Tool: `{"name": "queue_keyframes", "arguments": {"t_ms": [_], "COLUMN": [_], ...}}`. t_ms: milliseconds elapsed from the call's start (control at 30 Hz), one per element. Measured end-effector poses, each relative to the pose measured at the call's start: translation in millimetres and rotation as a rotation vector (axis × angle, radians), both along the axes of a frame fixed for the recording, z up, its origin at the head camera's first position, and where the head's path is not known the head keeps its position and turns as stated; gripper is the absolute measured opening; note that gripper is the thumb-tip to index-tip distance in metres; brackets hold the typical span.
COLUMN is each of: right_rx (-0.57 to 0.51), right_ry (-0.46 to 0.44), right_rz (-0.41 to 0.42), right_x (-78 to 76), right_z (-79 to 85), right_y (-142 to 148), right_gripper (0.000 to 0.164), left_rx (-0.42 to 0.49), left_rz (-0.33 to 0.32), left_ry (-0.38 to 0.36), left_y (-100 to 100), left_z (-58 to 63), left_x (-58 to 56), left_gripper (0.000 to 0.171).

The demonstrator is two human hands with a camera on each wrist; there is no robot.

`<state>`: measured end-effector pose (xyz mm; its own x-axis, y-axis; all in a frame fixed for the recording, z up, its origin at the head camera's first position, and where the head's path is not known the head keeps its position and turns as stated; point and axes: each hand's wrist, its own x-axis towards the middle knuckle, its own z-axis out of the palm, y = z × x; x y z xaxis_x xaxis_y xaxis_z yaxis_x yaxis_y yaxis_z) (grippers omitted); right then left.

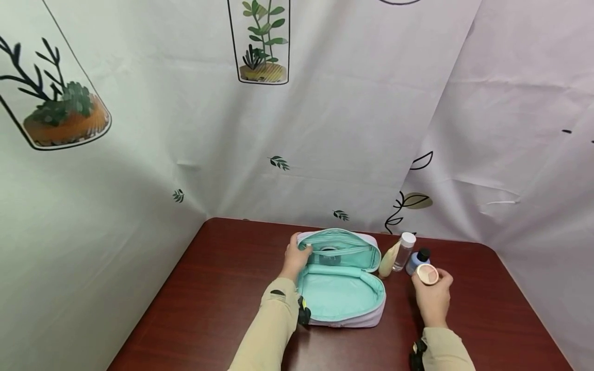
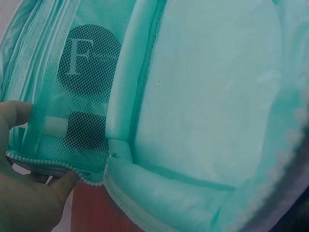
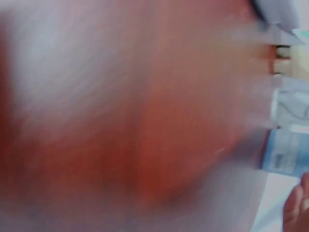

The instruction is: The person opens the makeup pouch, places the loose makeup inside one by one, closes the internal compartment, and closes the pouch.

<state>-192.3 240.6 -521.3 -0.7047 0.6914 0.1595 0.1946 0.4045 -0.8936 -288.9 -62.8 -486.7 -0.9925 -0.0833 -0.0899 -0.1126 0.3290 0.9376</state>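
Observation:
A turquoise-lined toiletry bag [image 1: 341,296] lies unzipped and spread open on the table. My left hand [image 1: 295,259] grips the left edge of its far half, with the thumb and fingers on either side of the zipped rim in the left wrist view. Behind the mesh pocket [image 2: 91,104] there sit a round dark item marked F [image 2: 89,60] and a small item with a dark end [image 2: 86,130]. To the right of the bag, my right hand [image 1: 432,301] holds a small round jar [image 1: 427,274] above the table. The right wrist view is blurred and shows only fingertips [image 3: 295,205].
Right of the bag stand a cream-coloured tube [image 1: 389,260], a clear bottle with a white cap [image 1: 404,252] and a blue bottle with a black cap [image 1: 417,260]. They are close together on the dark red table [image 1: 223,288]. A printed cloth [image 1: 315,154] hangs behind.

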Motion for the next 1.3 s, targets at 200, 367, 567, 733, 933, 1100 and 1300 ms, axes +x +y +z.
{"name": "queue_keyframes", "arguments": {"t_ms": [200,367,567,733,933,1100,1300], "right_rx": [-0.124,-0.145,-0.088,0.001,-0.032,-0.097,0.074], "right_ry": [0.281,0.449,0.571,0.546,0.483,0.487,0.453], "right_rz": [0.114,0.165,0.254,0.296,0.400,0.506,0.582], "right_x": [-11.1,-17.4,-11.9,-22.7,-28.0,-31.2,-48.2], "right_z": [16.3,30.2,62.0,56.9,63.1,80.6,82.8], "right_y": [-9.5,-16.2,-35.1,-37.0,-46.3,-63.5,-74.4], "right_gripper": [0.061,0.061,0.050,0.041,0.047,0.043,0.032], "left_rx": [-0.006,-0.005,-0.016,-0.016,-0.017,-0.031,-0.042], "left_rz": [0.005,0.008,0.013,0.019,0.017,0.023,0.027], "left_ry": [-0.003,-0.006,-0.008,-0.007,0.014,0.028,0.029], "left_y": [0.7,0.7,1.1,2.2,3.5,4.4,5.9], "left_z": [-0.5,-1.1,-1.3,0.3,1.7,-1.3,-0.7], "left_x": [0.1,1.1,0.7,1.7,4.7,3.8,3.8], "left_gripper": [0.056,0.056,0.056,0.056,0.059,0.065,0.071]}}
